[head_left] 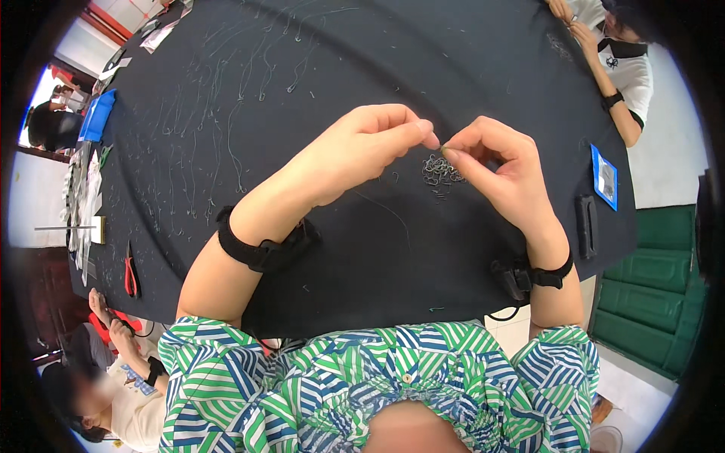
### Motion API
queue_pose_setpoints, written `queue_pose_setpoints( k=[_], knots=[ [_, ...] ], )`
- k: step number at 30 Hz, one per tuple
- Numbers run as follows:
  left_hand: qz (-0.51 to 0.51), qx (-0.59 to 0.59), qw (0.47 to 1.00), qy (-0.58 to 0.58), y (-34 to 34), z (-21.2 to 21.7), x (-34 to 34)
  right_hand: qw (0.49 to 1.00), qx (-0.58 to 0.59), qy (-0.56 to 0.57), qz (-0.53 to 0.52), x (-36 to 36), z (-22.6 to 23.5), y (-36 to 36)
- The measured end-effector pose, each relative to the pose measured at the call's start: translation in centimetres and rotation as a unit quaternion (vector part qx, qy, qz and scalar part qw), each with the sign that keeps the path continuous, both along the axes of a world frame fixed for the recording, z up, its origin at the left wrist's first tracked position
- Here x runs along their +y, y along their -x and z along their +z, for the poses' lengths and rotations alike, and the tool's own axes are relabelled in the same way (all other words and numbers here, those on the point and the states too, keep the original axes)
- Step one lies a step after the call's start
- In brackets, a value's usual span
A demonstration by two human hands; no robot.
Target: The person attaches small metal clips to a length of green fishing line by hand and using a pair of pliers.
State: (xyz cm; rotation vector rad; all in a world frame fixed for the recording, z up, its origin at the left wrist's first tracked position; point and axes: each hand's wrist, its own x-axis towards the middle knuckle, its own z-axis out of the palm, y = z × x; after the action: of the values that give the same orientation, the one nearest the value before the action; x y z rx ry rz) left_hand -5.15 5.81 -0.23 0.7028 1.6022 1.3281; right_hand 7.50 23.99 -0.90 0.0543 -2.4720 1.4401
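Note:
Close together over the dark cloth, my left hand (pixel 366 147) and my right hand (pixel 504 164) both pinch with thumb and forefinger. A thin greenish line (pixel 446 148) shows at the right fingertips. What sits in the left pinch is too small to make out. Just below the fingers lies a small heap of metal fish hooks (pixel 440 172), with a few loose dark slivers (pixel 439 195) beside it. A fine line (pixel 394 208) curves over the cloth under my left wrist; where its upper end goes is hidden.
Several lines with hooks (pixel 240 98) spread across the left of the black-covered table (pixel 362 287). Red-handled pliers (pixel 131 275) lie at the left edge. At the right are a blue packet (pixel 603 177) and a black case (pixel 586 226). Co-workers sit far right and lower left.

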Motion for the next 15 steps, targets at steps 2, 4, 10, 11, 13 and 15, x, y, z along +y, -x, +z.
queue_pose_setpoints(
  k=[2, 4, 10, 11, 13, 15],
  knots=[
    [0.023, 0.063, 0.998, 0.002, -0.3, -0.1, 0.1, 1.000, 0.001, -0.014, -0.003, 0.0, 0.0, 0.0],
    [0.015, 0.068, 0.998, 0.009, -0.1, -0.2, 0.1, 1.000, -0.014, -0.026, 0.001, 0.1, 0.0, 0.0],
    [0.046, -0.034, 0.998, -0.019, 1.6, -2.4, 0.1, 0.997, -0.072, -0.031, -0.018, -0.8, -0.8, 0.7],
    [0.062, -0.133, 0.988, -0.042, 2.0, -2.9, 0.0, 0.997, -0.074, -0.031, -0.016, -1.1, -1.0, 0.8],
    [0.076, -0.191, 0.975, -0.078, 2.7, -4.1, 0.0, 0.986, -0.074, -0.141, 0.044, -1.9, -1.4, 0.9],
    [0.095, -0.239, 0.959, -0.119, 3.0, -4.4, 0.0, 0.981, -0.080, -0.167, 0.050, -2.5, -1.9, 1.3]
  ],
)
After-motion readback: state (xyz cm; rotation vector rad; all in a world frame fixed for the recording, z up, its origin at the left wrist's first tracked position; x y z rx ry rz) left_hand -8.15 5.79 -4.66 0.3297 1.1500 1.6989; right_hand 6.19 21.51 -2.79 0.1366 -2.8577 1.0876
